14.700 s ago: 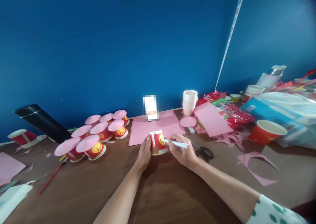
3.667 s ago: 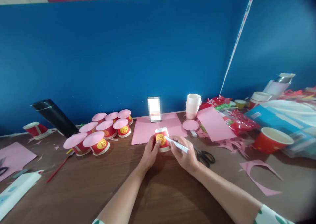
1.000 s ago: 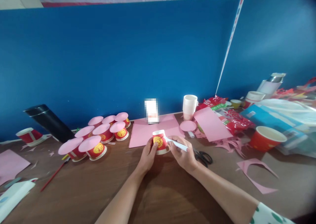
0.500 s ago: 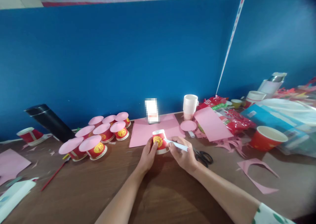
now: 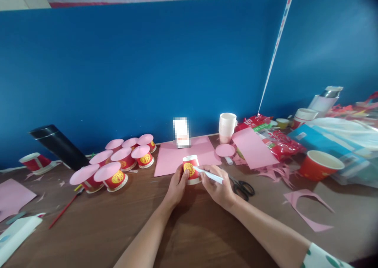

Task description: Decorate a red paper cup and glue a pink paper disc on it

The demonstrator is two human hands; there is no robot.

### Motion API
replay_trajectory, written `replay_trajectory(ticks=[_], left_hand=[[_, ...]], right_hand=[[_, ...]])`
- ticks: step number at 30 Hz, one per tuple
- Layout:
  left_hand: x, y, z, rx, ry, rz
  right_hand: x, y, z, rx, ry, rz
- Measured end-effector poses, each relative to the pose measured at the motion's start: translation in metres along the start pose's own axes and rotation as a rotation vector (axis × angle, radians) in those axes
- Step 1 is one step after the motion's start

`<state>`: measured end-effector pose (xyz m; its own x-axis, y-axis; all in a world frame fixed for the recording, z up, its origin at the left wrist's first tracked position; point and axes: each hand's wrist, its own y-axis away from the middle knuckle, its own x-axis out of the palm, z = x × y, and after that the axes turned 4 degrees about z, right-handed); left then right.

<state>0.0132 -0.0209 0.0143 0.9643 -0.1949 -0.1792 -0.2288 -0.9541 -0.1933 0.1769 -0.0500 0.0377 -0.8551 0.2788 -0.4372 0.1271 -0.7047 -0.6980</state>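
Before me on the table a red paper cup [image 5: 193, 167] with a yellow printed emblem stands upside down. My left hand [image 5: 178, 183] wraps round its left side, thumb beside the emblem. In my right hand [image 5: 218, 185] is a white pen [image 5: 212, 175], held slantwise with its tip at the cup's red wall, near the emblem's right edge. A large pink paper sheet [image 5: 165, 159] lies behind the cup. Black scissors [image 5: 244, 188] rest just right of my right hand, partly hidden by it. A pink paper disc [image 5: 225, 150] lies farther back.
Several upturned red cups topped with pink discs [image 5: 108, 171] stand at left, near a black flask [image 5: 59, 146] and a red brush [image 5: 65, 211]. Stacked white cups [image 5: 227, 127], a red cup [image 5: 321, 165], a red plastic packet [image 5: 283, 142] and paper offcuts [image 5: 310, 213] occupy the right.
The pen has shifted slightly left and down with my right hand, its tip now nearer the emblem. My left hand and the cup stay nearly as they were.
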Motion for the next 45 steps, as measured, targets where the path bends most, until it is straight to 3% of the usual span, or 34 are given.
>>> replay_trajectory(ticks=[45], left_hand=[[0.0, 0.0012, -0.0018, -0.002, -0.055, -0.02]], right_hand=[[-0.0027, -0.0019, 0.0002, 0.078, -0.002, -0.006]])
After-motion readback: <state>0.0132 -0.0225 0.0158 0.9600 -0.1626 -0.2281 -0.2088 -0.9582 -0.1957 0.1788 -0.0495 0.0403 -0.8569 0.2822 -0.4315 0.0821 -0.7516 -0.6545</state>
